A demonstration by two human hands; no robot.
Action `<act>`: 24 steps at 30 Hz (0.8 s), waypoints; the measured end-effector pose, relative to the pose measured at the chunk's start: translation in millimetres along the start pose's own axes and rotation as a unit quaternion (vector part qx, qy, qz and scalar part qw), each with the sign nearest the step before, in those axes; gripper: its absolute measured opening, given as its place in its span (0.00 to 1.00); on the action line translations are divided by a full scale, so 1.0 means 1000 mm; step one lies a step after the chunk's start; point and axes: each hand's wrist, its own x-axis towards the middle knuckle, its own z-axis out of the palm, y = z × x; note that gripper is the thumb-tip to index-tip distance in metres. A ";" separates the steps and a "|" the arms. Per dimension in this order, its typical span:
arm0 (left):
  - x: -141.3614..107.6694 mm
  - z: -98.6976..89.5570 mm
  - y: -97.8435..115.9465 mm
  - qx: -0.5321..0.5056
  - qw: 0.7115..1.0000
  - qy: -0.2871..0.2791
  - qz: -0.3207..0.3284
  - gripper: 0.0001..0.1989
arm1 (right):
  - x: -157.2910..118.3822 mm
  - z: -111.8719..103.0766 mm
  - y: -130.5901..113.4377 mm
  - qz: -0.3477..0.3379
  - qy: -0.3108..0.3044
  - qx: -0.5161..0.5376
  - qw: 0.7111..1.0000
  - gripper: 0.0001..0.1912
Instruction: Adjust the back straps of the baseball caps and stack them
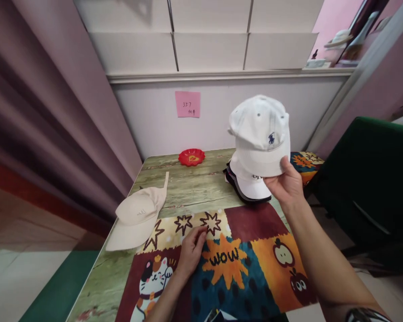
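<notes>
A white baseball cap [260, 129] with a small dark blue emblem is held up by its brim in my right hand [287, 181]. The thumb lies on top of the brim, with the fingers beneath. Behind and below it, a stack of caps [251, 183], white on top and dark underneath, sits on the table. My left hand [193, 246] rests on the patterned mat [235, 281], fingers curled together; whether anything is in them is hidden. To its left lies a beige cap [137, 219], its back strap sticking up.
A red scalloped dish [191, 157] stands near the back edge of the wood-patterned table [201, 192]. A pink note [188, 104] is stuck on the wall behind. Purple curtains [70, 89] hang at the left, and a dark green chair [366, 192] stands at the right.
</notes>
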 end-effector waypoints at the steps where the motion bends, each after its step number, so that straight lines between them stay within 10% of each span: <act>1: 0.000 0.000 0.000 0.011 1.000 0.001 0.005 0.17 | 0.011 -0.005 -0.002 -0.016 0.015 -0.001 1.000 0.16; 8: 0.003 0.000 0.007 0.042 0.999 -0.004 0.021 0.14 | 0.035 -0.086 0.041 0.086 0.277 -0.101 0.952 0.15; 24: 0.004 -0.005 0.007 0.014 1.000 -0.022 0.000 0.13 | 0.057 -0.105 0.031 0.013 0.244 -0.074 0.967 0.11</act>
